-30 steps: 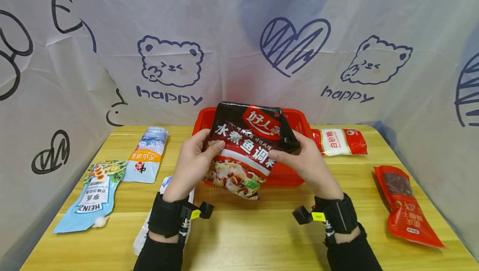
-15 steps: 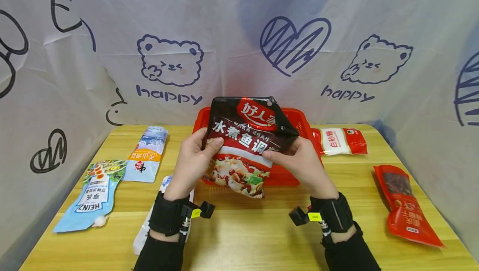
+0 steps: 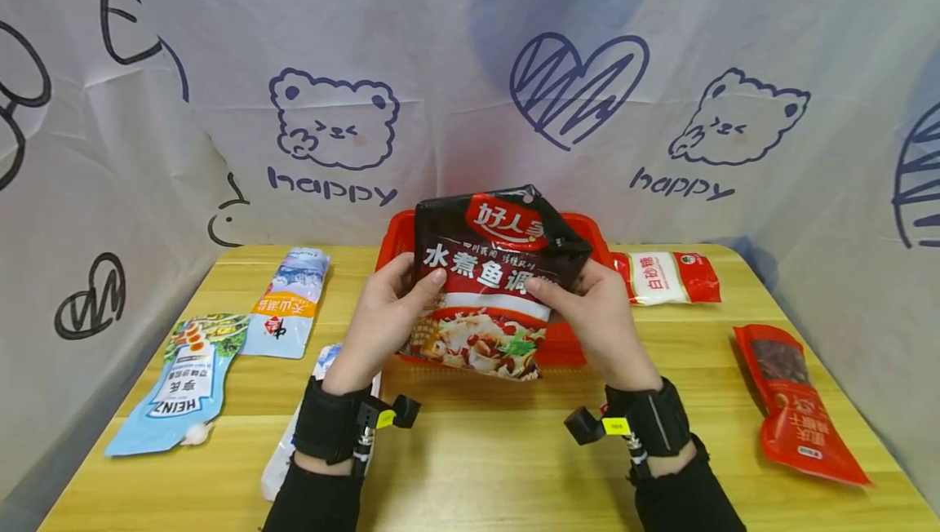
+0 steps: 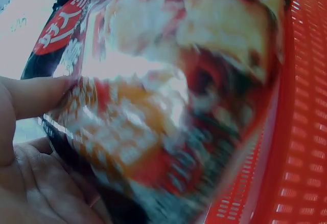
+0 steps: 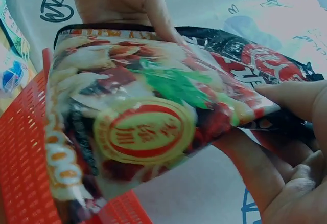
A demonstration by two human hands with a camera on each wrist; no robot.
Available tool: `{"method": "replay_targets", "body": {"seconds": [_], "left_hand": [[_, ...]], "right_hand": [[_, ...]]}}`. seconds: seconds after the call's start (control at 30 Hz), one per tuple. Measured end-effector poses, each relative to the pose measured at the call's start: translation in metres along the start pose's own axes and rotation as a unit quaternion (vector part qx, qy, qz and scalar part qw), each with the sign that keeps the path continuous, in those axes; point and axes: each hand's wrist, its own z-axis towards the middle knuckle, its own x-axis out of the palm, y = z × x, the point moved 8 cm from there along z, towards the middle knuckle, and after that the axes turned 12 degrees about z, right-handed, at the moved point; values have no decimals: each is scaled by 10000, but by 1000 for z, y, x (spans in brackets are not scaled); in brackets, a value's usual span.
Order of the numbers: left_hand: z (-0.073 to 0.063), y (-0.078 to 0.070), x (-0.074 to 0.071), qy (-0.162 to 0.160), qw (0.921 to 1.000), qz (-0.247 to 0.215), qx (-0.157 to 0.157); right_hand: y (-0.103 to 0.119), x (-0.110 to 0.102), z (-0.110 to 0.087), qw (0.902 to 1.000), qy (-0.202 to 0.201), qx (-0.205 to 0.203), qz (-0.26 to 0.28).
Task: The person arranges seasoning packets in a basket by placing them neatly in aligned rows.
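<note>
Both hands hold a black and red seasoning packet, printed with a bowl of food, up in front of the red basket. My left hand grips its left edge, thumb on the front and fingers behind. On the other side my right hand pinches the right edge the same way, and the upper right corner is creased. In the left wrist view the packet fills most of the picture, beside the basket's slotted wall. The right wrist view shows the packet's lower front, with fingers of both hands at its edges.
To the left lie a blue Heinz pouch, a blue and orange salt bag and a white packet partly under the left forearm. A red and white sugar bag and a red chili bag lie to the right.
The packet has risen slightly and its tilt has altered, the lower edge swinging to the right. The right hand has shifted a little to the left; both hands keep hold throughout.
</note>
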Motion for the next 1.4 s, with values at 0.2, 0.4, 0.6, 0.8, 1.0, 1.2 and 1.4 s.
{"method": "replay_targets", "body": {"seconds": [0.2,0.4,0.6,0.8,1.0,1.2,1.4], "left_hand": [[1,0,-2,-8,9999,-145,19],[2,5,-10,-513,9984,-220,-116],[2,7,-9,-477,9980,405,29],[2,10,10,290,9879,1516,126],[-3,18,37,1392,9680,2083,169],[-8,28,51,2029,9433,2621,153],[-9,28,50,2044,9374,2817,107]], "right_hand": [[8,-14,0,9955,-673,-381,552],[15,-28,-1,9834,-1292,-688,1070],[16,-44,-1,9632,-2048,-960,1450],[9,-60,-1,9492,-2516,-980,1618],[-6,-72,3,9405,-2720,-755,1888],[-15,-74,9,9413,-2768,-423,1887],[-16,-74,11,9439,-2779,-466,1722]]}}
